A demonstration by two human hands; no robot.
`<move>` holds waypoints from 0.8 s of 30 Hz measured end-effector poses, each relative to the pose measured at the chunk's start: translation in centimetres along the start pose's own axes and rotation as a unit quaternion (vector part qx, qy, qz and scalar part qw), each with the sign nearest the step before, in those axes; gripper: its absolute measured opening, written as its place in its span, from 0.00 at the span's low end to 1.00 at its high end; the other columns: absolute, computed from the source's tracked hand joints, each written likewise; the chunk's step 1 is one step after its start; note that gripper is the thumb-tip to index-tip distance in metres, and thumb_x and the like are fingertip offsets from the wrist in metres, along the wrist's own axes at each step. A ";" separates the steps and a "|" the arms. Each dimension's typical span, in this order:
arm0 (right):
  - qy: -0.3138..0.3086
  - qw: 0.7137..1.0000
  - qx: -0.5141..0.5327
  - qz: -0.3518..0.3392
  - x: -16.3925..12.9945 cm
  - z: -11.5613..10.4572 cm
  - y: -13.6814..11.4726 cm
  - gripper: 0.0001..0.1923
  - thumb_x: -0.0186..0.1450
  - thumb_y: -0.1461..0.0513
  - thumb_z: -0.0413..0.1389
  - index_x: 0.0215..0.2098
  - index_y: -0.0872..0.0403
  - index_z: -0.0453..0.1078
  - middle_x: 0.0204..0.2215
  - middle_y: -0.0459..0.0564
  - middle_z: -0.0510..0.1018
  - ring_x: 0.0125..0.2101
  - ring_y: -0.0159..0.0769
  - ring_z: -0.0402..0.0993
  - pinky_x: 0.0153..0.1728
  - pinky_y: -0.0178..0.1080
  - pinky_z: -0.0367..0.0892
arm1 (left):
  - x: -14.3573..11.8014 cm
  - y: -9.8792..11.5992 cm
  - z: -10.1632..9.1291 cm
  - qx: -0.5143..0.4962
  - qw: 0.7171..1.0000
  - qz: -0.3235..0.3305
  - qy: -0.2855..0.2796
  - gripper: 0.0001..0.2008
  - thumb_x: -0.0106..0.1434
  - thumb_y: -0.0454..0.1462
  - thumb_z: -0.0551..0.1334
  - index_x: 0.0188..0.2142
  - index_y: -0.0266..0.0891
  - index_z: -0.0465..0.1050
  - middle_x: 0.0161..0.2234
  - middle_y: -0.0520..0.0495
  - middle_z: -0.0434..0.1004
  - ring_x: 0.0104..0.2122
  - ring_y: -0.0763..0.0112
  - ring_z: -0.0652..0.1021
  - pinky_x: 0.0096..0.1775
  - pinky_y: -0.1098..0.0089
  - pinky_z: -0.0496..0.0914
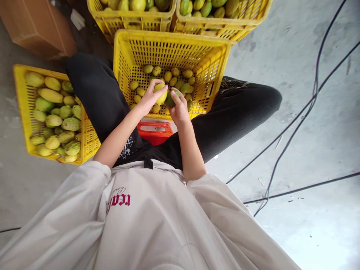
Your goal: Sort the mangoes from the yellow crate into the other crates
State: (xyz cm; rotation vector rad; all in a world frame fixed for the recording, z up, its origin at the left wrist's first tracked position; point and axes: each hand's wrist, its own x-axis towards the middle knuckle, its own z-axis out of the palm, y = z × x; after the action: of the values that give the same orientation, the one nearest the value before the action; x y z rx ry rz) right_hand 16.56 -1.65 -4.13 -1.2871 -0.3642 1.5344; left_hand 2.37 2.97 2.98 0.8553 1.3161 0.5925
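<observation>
Over the middle yellow crate, my left hand is closed around a smooth oval yellow fruit. Right beside it, my right hand grips a dark green fruit, its thumb on top. The two fruits are close together, and I cannot tell whether they touch. Below my hands, several loose yellow and greenish fruits lie on the crate's slotted bottom. Their exact kind is not clear. My wrists and fingers hide part of the crate's near side.
Two fuller yellow crates of fruit stand behind. Another fruit-filled crate sits left of my leg. A red plastic object is between my legs. A cardboard box stands at upper left; black cables cross the floor at right.
</observation>
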 end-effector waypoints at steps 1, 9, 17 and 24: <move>-0.004 1.000 0.000 -0.004 0.0 0.0 0.1 0.17 0.66 0.50 0.72 0.48 0.41 0.74 0.49 0.50 0.84 0.58 0.52 0.83 0.53 0.55 0.89 | -0.2 0.2 0.1 -0.009 1.000 -0.015 -0.003 0.08 0.82 0.45 0.68 0.53 0.48 0.74 0.52 0.48 0.80 0.55 0.59 0.79 0.54 0.57 0.76; 0.002 0.999 -0.031 -0.009 -0.8 0.4 -0.2 0.21 0.67 0.46 0.71 0.49 0.40 0.69 0.52 0.46 0.82 0.57 0.47 0.83 0.45 0.48 0.88 | -1.2 1.1 0.4 -0.035 0.998 -0.036 -0.029 0.04 0.82 0.40 0.66 0.51 0.50 0.71 0.49 0.49 0.79 0.50 0.62 0.76 0.52 0.59 0.76; 0.001 1.000 -0.010 -0.004 -1.1 0.7 -0.3 0.23 0.65 0.50 0.72 0.49 0.41 0.65 0.47 0.45 0.77 0.52 0.44 0.82 0.50 0.48 0.87 | 0.0 -0.8 0.7 -0.038 0.998 -0.052 0.001 0.21 0.75 0.53 0.73 0.60 0.53 0.73 0.50 0.47 0.77 0.57 0.53 0.80 0.52 0.56 0.79; 0.033 0.999 -0.004 0.001 0.8 -0.2 0.5 0.23 0.68 0.41 0.63 0.52 0.42 0.70 0.52 0.50 0.79 0.63 0.52 0.79 0.50 0.52 0.88 | 0.1 -0.2 0.2 -0.044 0.997 -0.062 -0.010 0.12 0.80 0.51 0.66 0.57 0.56 0.77 0.53 0.47 0.85 0.63 0.50 0.76 0.62 0.45 0.75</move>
State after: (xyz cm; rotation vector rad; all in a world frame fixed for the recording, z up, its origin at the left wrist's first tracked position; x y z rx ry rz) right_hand 16.60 -1.30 -4.98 -1.3411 -0.3272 1.4901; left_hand 2.54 2.89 2.74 0.7008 1.3049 0.5373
